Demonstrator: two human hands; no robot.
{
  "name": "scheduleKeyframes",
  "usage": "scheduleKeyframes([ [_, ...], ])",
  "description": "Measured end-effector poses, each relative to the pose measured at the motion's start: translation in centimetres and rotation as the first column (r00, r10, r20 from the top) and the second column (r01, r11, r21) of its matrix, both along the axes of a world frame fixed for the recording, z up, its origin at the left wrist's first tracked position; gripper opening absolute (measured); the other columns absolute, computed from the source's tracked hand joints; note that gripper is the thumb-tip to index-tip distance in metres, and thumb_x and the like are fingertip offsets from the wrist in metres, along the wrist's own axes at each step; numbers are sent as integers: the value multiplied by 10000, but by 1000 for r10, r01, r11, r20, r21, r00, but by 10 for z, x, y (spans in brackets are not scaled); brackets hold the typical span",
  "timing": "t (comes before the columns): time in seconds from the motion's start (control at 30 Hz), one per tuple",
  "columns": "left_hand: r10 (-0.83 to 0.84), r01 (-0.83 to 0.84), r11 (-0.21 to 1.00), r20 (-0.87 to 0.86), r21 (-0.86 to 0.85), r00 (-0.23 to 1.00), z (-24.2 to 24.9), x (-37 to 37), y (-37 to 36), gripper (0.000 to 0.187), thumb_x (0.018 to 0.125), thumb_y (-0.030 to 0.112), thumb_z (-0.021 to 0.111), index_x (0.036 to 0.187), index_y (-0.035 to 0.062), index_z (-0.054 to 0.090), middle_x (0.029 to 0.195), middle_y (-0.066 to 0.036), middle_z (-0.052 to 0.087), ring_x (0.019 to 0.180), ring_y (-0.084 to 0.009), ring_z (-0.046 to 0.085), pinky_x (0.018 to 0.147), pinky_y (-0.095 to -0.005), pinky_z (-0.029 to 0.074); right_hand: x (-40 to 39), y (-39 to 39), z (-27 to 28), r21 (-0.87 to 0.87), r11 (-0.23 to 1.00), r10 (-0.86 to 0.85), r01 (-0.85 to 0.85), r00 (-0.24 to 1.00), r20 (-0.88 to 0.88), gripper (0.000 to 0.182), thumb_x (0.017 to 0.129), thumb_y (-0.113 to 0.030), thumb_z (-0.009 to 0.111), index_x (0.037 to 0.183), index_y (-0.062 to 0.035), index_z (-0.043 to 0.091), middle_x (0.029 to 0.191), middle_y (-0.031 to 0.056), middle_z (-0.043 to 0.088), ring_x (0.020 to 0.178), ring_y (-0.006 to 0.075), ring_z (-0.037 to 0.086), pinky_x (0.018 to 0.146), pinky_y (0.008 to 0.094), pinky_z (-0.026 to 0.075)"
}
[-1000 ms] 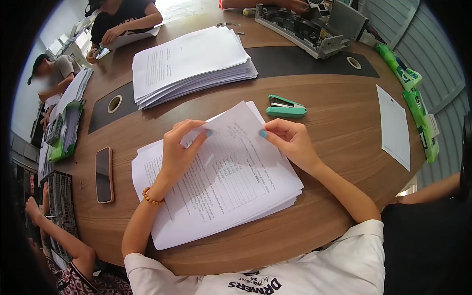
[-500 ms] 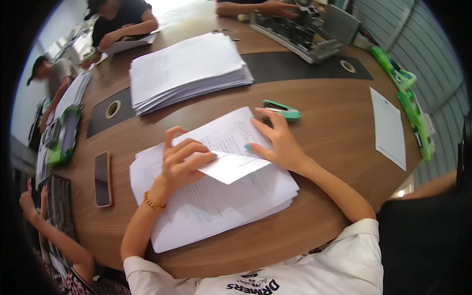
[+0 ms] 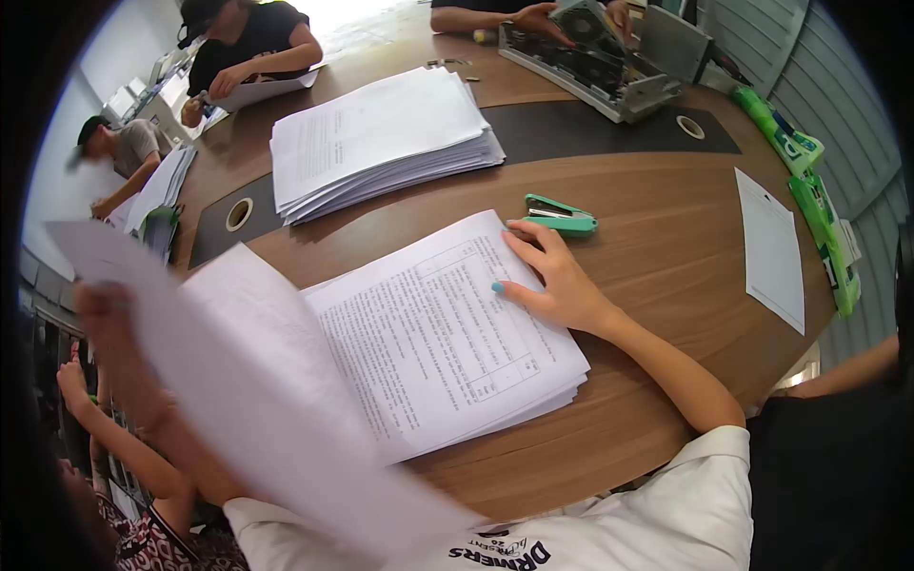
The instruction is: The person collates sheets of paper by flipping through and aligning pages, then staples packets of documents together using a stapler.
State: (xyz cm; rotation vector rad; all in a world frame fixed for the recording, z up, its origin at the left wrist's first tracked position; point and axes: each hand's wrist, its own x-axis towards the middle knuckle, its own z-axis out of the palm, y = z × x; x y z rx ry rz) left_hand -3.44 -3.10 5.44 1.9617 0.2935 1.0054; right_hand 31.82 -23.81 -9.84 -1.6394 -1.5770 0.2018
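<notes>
- Fingers of right hand (image 3: 557, 281) spread flat, pressing printed stack (image 3: 447, 333) near its top edge, by green stapler (image 3: 560, 215).
- Left hand (image 3: 105, 319) behind lifted sheet (image 3: 238, 381); grip can't tell.
- One sheet off the stack, thick pile left; second pile (image 3: 381, 138) sits beyond.

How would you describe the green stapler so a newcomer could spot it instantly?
Start at the wooden table and find the nearer stack of printed pages under the right hand. Just beyond that hand's fingertips lies the stapler, flat on bare wood. It is the only small mint-green tool there; the other green items are long packets at the table's right edge.
</notes>
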Motion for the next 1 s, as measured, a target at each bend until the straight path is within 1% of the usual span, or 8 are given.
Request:
scheduleKeyframes([
  [0.17,162,-155,987,-239,47,957,44,14,-12,169,784,193,530,824,36,485,690,-46,494,599,-118,515,493,-232,403,-4,0,-3,32,998,-50,50,999,17,482,739,-233,622,1077,84,491,1168,174,389,1040,284,400,896,359,336],
  [0.23,124,88,938,-560,336,819,50,45,-19,188,764,140,575,892,34,486,703,-16,461,627,-95,521,551,-221,431,-5,-1,-2,52,997,-68,65,996,57,423,740,-210,625,1078,23,524,1160,168,400,1030,280,402,895,362,332],
  [0.27,-122,145,989,-700,-26,704,33,50,15,253,715,52,631,932,27,502,758,-13,490,663,-77,522,600,-219,440,-6,-1,-1,57,996,-74,71,996,54,423,740,-210,625,1078,23,524,1160,168,400,1030,280,402,895,362,332],
  [0.33,-209,255,962,-854,-93,477,15,105,-4,176,712,49,651,880,9,615,717,-38,599,730,-58,532,630,-219,450,-9,-3,1,87,996,-29,28,999,17,373,734,-164,626,1082,-51,550,1171,164,393,1022,281,406,886,359,342],
  [0.57,-101,277,886,-426,373,899,-88,175,-42,192,640,70,700,823,46,649,1218,-103,424,1061,-234,444,873,-335,384,-7,-7,10,172,985,-29,34,999,-32,440,699,-95,631,1129,-123,537,1001,149,520,1009,267,426,854,358,373],
  [0.7,-260,333,936,-408,117,875,-93,178,-42,166,626,26,691,786,21,649,1029,-94,564,855,-168,560,713,-244,453,-13,-10,10,189,975,144,-114,978,-150,549,702,-37,611,1219,-119,445,1112,135,518,902,205,530,800,313,412],
  [0.87,-295,406,893,-429,193,853,-56,155,-26,138,613,7,691,743,18,645,828,-60,609,670,-155,577,599,-232,460,-2,-8,6,307,944,264,-123,840,-474,590,740,-51,578,1281,-94,347,1107,135,512,967,175,521,816,300,413],
  [1.0,-567,570,821,-90,20,819,-11,74,13,249,610,22,691,847,15,613,857,-81,584,710,-163,577,604,-230,455,-2,-10,13,-17,994,86,-103,901,-424,547,759,-136,577,1240,7,361,1204,154,419,1021,200,485,874,302,376],
])
